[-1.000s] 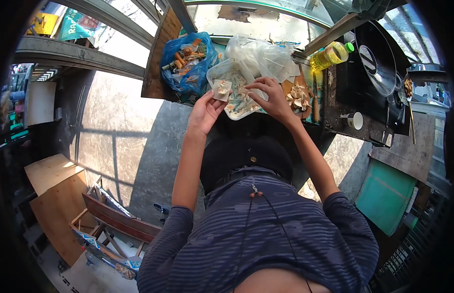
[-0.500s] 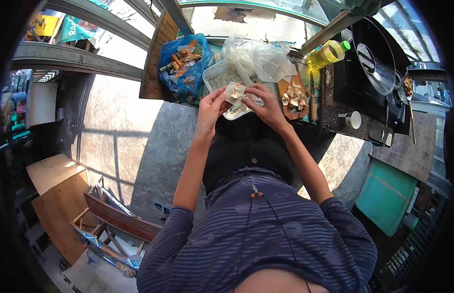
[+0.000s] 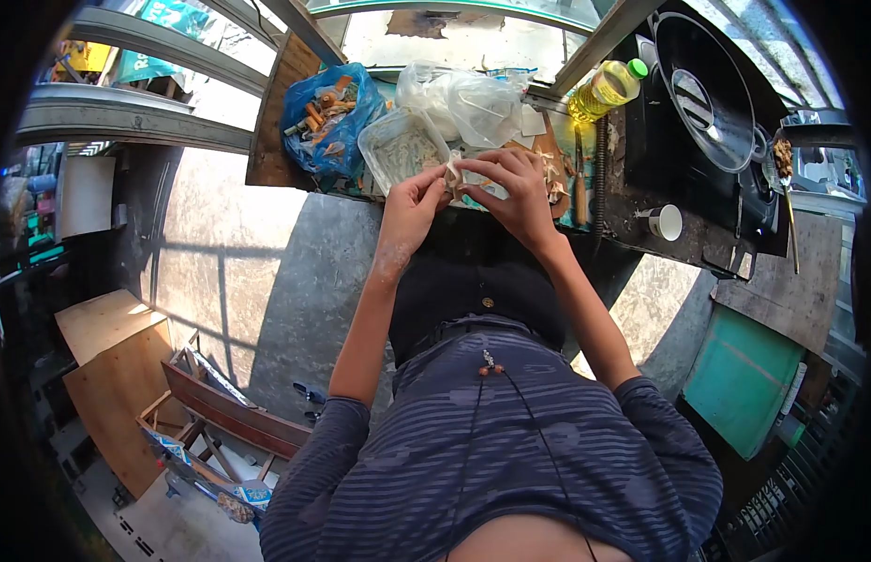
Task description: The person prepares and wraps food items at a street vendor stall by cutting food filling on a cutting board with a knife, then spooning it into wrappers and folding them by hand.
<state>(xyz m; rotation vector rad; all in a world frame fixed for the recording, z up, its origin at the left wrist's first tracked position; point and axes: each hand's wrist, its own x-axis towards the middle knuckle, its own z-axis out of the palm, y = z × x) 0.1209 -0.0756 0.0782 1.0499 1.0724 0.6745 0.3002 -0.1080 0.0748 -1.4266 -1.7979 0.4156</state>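
A small pale dumpling wrapper [image 3: 453, 174], partly folded over, is pinched between my two hands in front of my waist. My left hand [image 3: 412, 208] grips its left side with thumb and fingers. From the other side, my right hand [image 3: 516, 195] closes its fingertips on the upper edge. Behind them sits a clear plastic container [image 3: 383, 155] with whitish residue inside. Folded dumplings [image 3: 553, 183] lie on a wooden board [image 3: 546, 140], largely covered by my right hand. The filling inside the wrapper is hidden now.
Left of the container is a blue plastic bag [image 3: 299, 112] of scraps. Clear plastic bags [image 3: 463, 103] lie behind. To the right are a knife [image 3: 580, 192], an oil bottle [image 3: 606, 92], a paper cup [image 3: 668, 223] and a large black pan [image 3: 712, 89].
The wrapper, which lay flat and open with filling showing, is now folded up between my fingers. My view has shifted slightly, moving the counter items left.
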